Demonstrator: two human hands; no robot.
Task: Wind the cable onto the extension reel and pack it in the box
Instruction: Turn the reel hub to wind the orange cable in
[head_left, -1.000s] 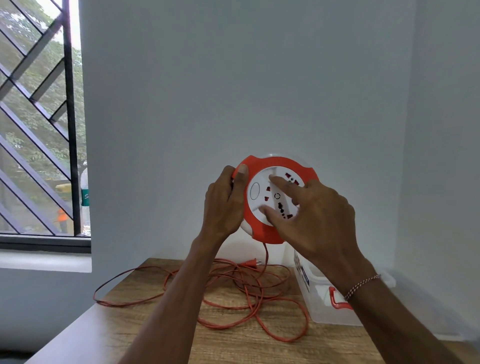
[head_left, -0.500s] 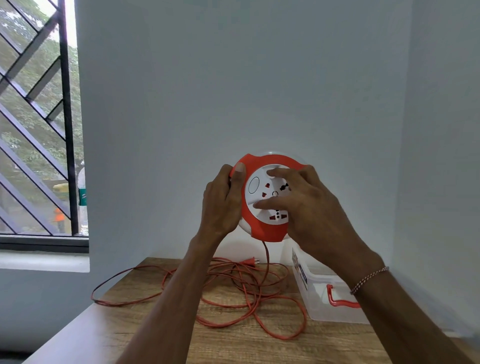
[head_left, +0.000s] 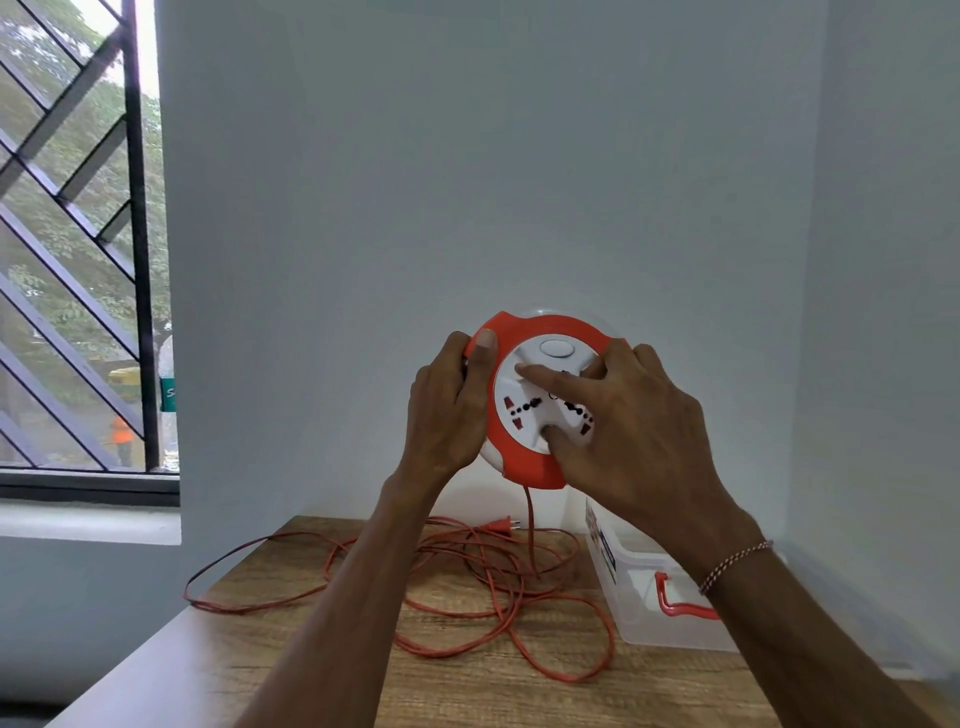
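I hold a round orange and white extension reel (head_left: 524, 410) upright in the air above the table. My left hand (head_left: 447, 410) grips its left rim, thumb over the orange edge. My right hand (head_left: 623, 436) lies on the white socket face, with fingertips pressed into it. An orange cable (head_left: 530, 514) hangs from the reel's bottom to a loose tangle of orange cable loops (head_left: 467, 592) on the wooden table (head_left: 260, 670). Its plug (head_left: 498, 526) lies at the back of the pile. The clear plastic box (head_left: 644, 587) with an orange latch stands at the right.
The table stands in a corner of white walls, one behind and one to the right. A barred window (head_left: 78, 260) with a sill is at the left. One cable loop reaches the table's left edge (head_left: 192, 597).
The white socket face has turned clockwise under my right hand: its oval button went from the left side to the top. The reel stays held at about the same height.
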